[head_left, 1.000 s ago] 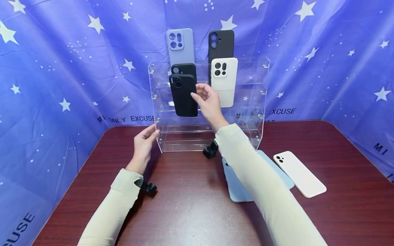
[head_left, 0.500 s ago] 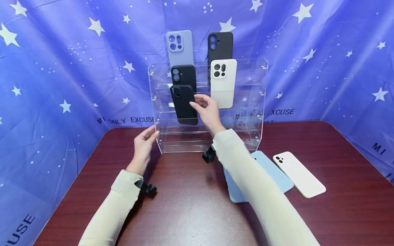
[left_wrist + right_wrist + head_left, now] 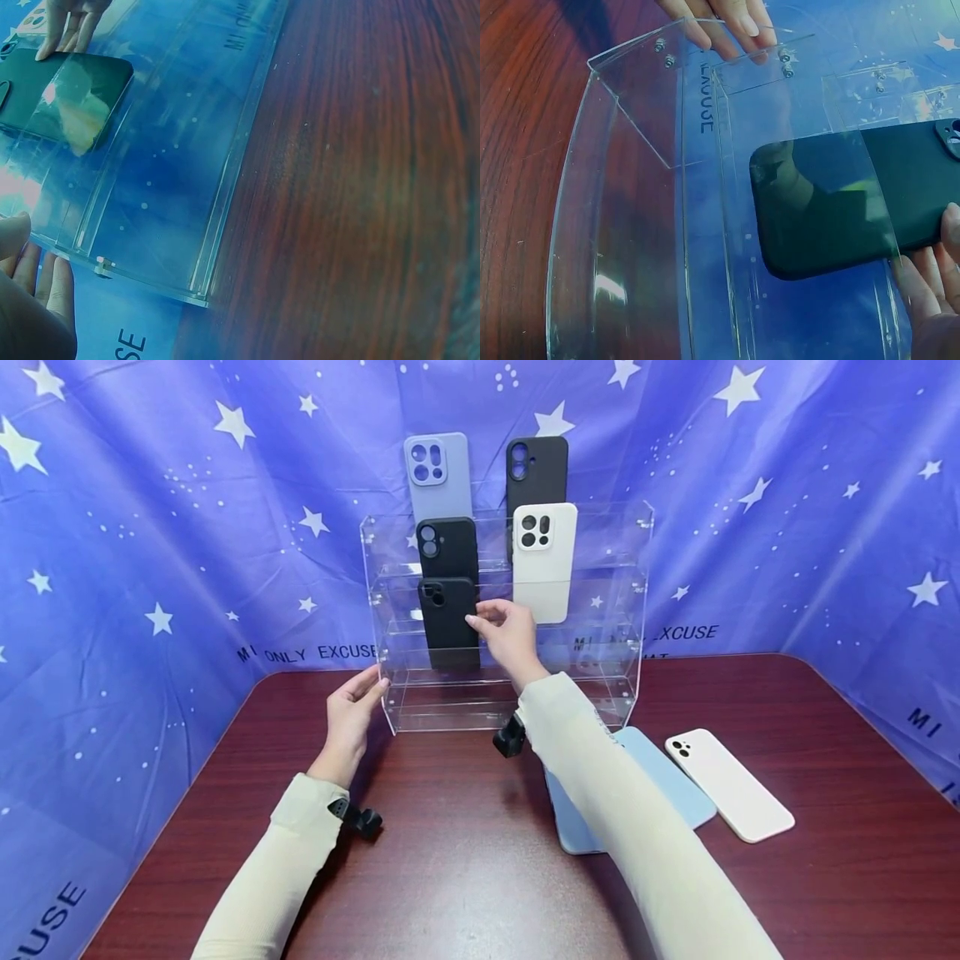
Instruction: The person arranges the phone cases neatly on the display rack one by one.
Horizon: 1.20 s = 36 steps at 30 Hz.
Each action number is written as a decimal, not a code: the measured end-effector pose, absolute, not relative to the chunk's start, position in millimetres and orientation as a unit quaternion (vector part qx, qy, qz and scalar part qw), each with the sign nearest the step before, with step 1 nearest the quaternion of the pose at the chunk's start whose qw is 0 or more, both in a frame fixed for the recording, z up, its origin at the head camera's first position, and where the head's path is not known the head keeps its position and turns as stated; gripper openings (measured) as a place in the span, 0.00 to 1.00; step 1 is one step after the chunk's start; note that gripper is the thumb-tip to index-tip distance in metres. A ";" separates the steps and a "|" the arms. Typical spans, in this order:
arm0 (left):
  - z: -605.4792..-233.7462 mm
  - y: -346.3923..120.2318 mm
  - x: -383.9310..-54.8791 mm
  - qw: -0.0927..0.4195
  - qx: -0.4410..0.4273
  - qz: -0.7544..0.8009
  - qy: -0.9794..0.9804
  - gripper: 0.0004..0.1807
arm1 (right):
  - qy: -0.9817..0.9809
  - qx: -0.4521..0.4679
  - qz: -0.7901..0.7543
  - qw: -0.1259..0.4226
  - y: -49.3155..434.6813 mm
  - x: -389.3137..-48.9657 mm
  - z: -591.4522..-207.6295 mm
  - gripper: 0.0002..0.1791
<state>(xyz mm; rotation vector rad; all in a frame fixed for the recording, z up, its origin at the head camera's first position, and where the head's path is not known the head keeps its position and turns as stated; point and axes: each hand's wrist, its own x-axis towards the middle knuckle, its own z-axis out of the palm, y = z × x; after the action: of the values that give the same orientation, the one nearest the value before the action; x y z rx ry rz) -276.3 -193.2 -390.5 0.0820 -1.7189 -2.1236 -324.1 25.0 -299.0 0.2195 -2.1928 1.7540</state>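
Observation:
My right hand (image 3: 512, 635) pinches the right edge of a black phone case (image 3: 450, 627) between thumb and fingers. The case stands nearly upright, its lower part behind the clear front lip of a tier on the acrylic display stand (image 3: 517, 718). In the right wrist view that lower end of the black phone case (image 3: 817, 202) shows through the clear panel. My left hand (image 3: 350, 718) holds the left side panel of the stand, thumb in front and fingers behind. Another black phone case (image 3: 447, 543) stands one tier higher, directly behind.
A lavender case (image 3: 442, 493) and a dark grey case (image 3: 547, 472) stand on the top tier. In front of the grey one is a white case (image 3: 551, 564). Light blue cases (image 3: 660, 777) and a cream case (image 3: 731, 789) lie on the table at right, partly under my right sleeve.
My right hand has lowered the black phone case, so its bottom is now behind the tier's clear lip and more of the case behind shows. The left hand has stayed on the stand.

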 end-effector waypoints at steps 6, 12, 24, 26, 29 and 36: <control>-390.6 -194.4 -276.6 0.204 0.030 -0.756 -0.622 0.21 | -0.801 0.062 0.577 0.148 24.5 -323.3 -295.2 0.10; -391.7 -194.8 -277.5 0.206 0.031 -0.758 -0.618 0.20 | -0.820 0.069 0.546 0.156 22.8 -322.7 -295.2 0.09; -391.5 -194.4 -276.2 0.201 0.036 -0.760 -0.617 0.20 | -0.814 0.110 0.548 0.159 35.7 -318.0 -298.6 0.12; -392.2 -195.0 -275.9 0.201 0.036 -0.760 -0.617 0.21 | -0.807 0.131 0.553 0.158 41.9 -313.8 -297.9 0.14; -393.3 -195.1 -276.5 0.202 0.035 -0.764 -0.611 0.21 | -0.799 0.157 0.559 0.156 54.0 -304.9 -296.3 0.17; -392.9 -195.4 -278.7 0.202 0.032 -0.757 -0.620 0.21 | -0.831 0.186 0.507 0.134 97.5 -271.7 -296.8 0.17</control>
<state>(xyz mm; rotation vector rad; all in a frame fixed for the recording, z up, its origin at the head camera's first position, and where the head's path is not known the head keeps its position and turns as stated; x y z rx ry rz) -278.7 -195.4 -392.9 0.0885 -1.7325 -2.1148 -271.7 97.5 -296.8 0.5390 -2.4091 1.4709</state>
